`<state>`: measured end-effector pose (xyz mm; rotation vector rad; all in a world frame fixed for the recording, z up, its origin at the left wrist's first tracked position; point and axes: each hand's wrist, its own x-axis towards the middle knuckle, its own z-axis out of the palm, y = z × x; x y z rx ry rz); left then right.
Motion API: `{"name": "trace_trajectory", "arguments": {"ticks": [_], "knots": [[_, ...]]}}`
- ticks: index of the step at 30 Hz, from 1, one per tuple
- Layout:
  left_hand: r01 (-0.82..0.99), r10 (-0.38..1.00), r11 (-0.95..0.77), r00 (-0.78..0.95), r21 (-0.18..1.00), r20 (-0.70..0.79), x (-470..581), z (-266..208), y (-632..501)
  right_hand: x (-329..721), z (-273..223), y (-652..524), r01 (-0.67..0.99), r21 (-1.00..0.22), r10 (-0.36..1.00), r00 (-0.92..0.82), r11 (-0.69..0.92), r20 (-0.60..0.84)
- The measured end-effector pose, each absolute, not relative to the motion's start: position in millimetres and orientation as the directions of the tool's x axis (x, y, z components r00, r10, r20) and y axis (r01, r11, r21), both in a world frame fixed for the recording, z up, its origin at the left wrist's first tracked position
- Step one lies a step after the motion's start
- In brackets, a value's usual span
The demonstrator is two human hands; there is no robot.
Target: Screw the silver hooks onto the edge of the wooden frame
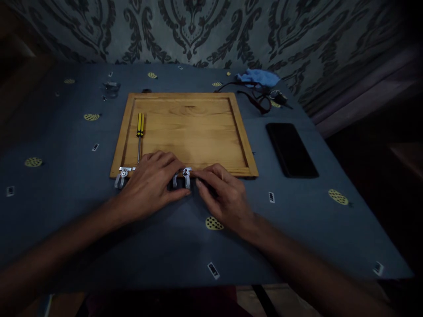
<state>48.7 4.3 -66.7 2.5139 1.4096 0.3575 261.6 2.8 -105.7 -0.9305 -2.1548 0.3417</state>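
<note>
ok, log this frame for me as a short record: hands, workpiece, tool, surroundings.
left hand: laid over the metal hooks, thumb stretched out; grip unclear
right hand: fingertips bunched beside the hooks' right end; anything pinched is too dim to tell
workpiece: framed wooden panel, hooks along its near edge
tool: yellow-and-black screwdriver lying on the panel's left side, shaft toward the near edge
right of panel: dark phone
far right: glasses, blue cloth
surface: patterned tablecloth
</note>
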Motion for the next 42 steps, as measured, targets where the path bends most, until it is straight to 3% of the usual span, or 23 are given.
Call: {"name": "trace_trajectory", "arguments": {"ticks": [9,14,22,33,42], "knots": [[0.805,0.866,-0.492,0.492,0.330,0.091,48.4,-67.4,4.7,264.0,-110.2,4.1,0.549,-0.344,0.638,-0.544,0.762,0.544],[0.806,0.872,-0.477,0.484,0.351,0.072,48.7,-67.5,4.1,266.8,-112.7,5.2,0.561,-0.323,0.642,-0.593,0.762,0.486],[0.792,0.899,-0.419,0.431,0.444,0.080,42.2,-65.8,4.9,265.4,-111.3,4.9,0.569,-0.250,0.603,-0.598,0.783,0.528],[0.849,0.911,-0.396,0.411,0.350,0.035,47.7,-64.8,4.3,263.2,-111.9,3.5,0.584,-0.234,0.603,-0.584,0.777,0.543],[0.842,0.907,-0.401,0.419,0.361,0.029,49.6,-63.2,5.2,259.8,-107.9,1.9,0.601,-0.195,0.594,-0.588,0.775,0.548]]}}
